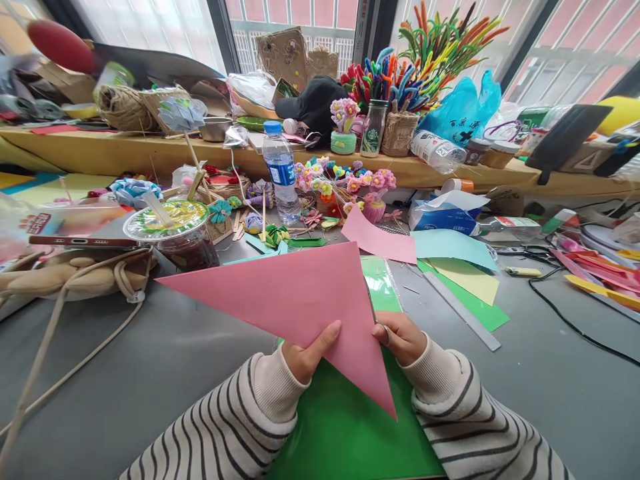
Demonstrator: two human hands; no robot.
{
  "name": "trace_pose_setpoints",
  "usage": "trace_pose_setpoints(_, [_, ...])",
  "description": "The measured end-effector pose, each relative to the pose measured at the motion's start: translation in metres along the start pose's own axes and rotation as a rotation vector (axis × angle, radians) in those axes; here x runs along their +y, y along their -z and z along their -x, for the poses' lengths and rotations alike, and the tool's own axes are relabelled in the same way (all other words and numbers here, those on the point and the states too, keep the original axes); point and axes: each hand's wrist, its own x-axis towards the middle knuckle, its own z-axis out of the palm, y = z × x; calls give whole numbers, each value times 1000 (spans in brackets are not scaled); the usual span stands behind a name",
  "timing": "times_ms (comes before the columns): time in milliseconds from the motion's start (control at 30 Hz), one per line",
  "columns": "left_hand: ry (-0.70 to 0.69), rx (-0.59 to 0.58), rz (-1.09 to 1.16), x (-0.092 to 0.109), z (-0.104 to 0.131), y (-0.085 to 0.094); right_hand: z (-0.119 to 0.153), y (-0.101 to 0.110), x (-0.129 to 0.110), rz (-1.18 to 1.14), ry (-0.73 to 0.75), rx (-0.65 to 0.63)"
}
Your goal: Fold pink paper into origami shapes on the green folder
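A folded sheet of pink paper (300, 287), triangular in outline, is held up in front of me. My left hand (310, 350) is closed on its lower edge, thumb on top and the fingers hidden behind. At the paper's right edge, my right hand (400, 337) is closed on what looks like a pair of scissors (371, 301). Only a dark metal strip along the paper edge and a loop near the thumb show. Below the paper lies a green mat (350, 427) on the grey table.
A steel ruler (463, 310) and loose coloured paper (453, 250) lie to the right, with a black cable (565, 320) beyond. A lidded cup (173, 233) stands at left, a water bottle (281, 173) behind. Craft flowers (350, 180) and a cluttered ledge (240, 150) line the back.
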Motion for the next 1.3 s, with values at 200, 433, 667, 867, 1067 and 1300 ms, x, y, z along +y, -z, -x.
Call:
trace_pose_setpoints(200, [23, 22, 16, 1, 1, 0, -1, 0, 1, -31, 5, 31])
trace_pose_setpoints(433, [48, 18, 40, 2, -7, 6, 4, 22, 5, 167, -182, 261])
trace_pose_setpoints(667, [145, -115, 58, 6, -24, 27, 19, 67, 35, 785, -641, 577])
trace_pose_setpoints(867, [174, -245, 59, 9, -27, 34, 18, 65, 26, 634, -501, 665])
trace_pose_setpoints(1067, [154, -551, 93, 12, -37, 25, -3, 12, -5, -239, -342, 165])
trace_pose_setpoints(1300, [352, -501, 124, 8, -44, 17, -4, 3, 6, -401, -461, 539])
